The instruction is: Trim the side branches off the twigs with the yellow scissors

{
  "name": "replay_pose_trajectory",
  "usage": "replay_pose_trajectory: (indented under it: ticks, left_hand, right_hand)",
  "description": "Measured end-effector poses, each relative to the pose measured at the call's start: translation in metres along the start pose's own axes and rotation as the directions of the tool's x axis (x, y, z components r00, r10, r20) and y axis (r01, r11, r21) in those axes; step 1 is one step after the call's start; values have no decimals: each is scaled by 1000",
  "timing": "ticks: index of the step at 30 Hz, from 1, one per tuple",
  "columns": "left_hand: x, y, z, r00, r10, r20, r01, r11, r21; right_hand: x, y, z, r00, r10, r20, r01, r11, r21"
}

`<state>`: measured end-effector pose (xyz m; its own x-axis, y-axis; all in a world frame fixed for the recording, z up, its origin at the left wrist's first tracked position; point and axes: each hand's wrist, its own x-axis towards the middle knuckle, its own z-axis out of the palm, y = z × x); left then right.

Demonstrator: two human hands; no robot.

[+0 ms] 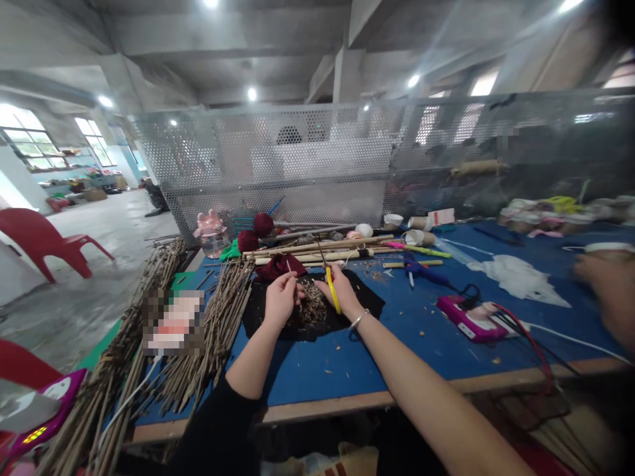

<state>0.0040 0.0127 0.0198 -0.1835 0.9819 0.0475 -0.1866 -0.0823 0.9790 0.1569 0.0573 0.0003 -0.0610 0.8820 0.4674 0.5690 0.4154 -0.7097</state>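
Two bare hands are over the black cloth point(370, 303), which lies on the blue table point(342, 377). L hand point(282, 299), above the cloth's L part, has thumb & fingers pinched on a thin stick point(289, 266), tip poking up past the fingers. R hand point(344, 291), over the cloth's R part w/ a bangle point(359, 319) at the wrist, has fingers wrapped round yellow-handled scissors point(332, 291); blades point away, past the cloth's far edge; can't tell if they're apart. Pile of clippings point(313, 308) sits on the cloth, btwn & below the hands. Dk red fabric point(276, 268) lies at the cloth's far L edge. Bundle of sticks point(218, 324) runs just L of the cloth; 2 dk red balls point(263, 225) sit beyond the cloth's far L corner, pink-topped jar point(213, 239) farther L. Long poles point(292, 249) lie beyond the cloth's far side. Blue glue gun point(421, 270) is R of the cloth, nr its far side; magenta power strip point(469, 320) well R; crumpled white plastic point(520, 277) farther R. Another person's hand point(608, 284), blurred, is far R of the cloth; can't tell what its fingers do.
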Motion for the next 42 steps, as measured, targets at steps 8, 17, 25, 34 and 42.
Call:
replay_pose_trajectory:
  ticks: [8, 17, 25, 34, 42]
  left_hand:
    - [-15, -9, -2, 995, 57, 79, -65, 993, 94]
    - [-24, -11, 3, 987, 106, 119, -126, 976, 176]
    - [-26, -10, 5, 985, 126, 118, -149, 965, 217]
    - [-27, -14, 4, 992, 95, 84, -110, 976, 190]
    - [-25, -17, 0, 991, 129, 47, -136, 968, 211]
  right_hand:
    - [-24, -23, 1, 970, -163, 181, 157, 987, 46]
    - [-27, -17, 4, 929, -272, 250, 262, 962, 71]
    - [-27, -18, 0, 923, -289, 254, 291, 956, 33]
    - [-30, -27, -2, 925, -242, 291, 220, 970, 109]
    - [-32, -29, -1, 930, -241, 279, 239, 970, 41]
